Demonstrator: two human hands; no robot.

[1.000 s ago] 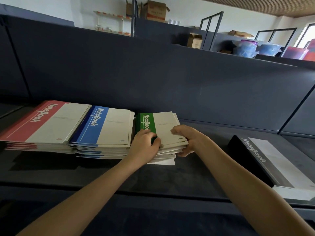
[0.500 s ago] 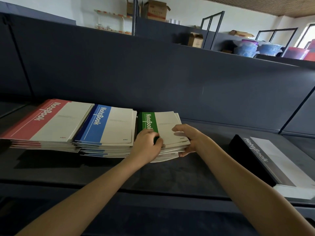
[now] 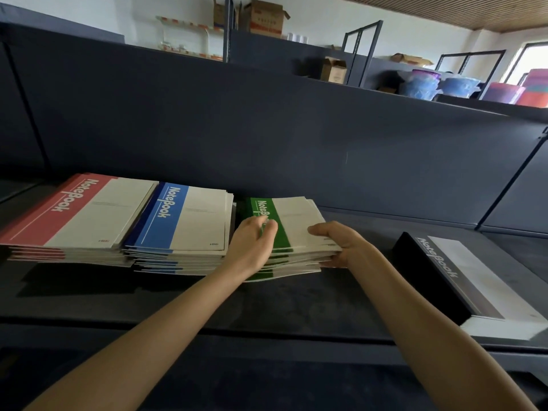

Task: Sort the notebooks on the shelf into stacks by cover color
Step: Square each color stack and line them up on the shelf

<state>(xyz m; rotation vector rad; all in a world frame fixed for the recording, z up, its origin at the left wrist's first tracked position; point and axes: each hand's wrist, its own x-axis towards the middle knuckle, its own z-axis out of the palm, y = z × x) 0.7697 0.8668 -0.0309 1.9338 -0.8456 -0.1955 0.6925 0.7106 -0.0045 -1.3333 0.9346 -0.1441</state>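
Note:
Four notebook stacks lie on the dark shelf (image 3: 296, 304). From left to right they are a red stack (image 3: 80, 212), a blue stack (image 3: 189, 221), a green stack (image 3: 296, 221) and, apart at the right, a black stack (image 3: 462, 277). My left hand (image 3: 252, 247) rests on the green stack's near left corner, fingers over the green band. My right hand (image 3: 341, 244) grips the same stack's near right edge, thumb on top and fingers under several notebooks. The stack's lower notebooks fan out slightly towards me.
The shelf's tall dark back panel (image 3: 267, 129) rises right behind the stacks. Bare shelf surface lies between the green and black stacks. Cardboard boxes (image 3: 264, 16) and plastic tubs (image 3: 439, 84) stand on racks far behind.
My left hand has opened and slid onto the green cover. My right hand has shifted right and nearer along the stack's edge. The green stack looks squarer.

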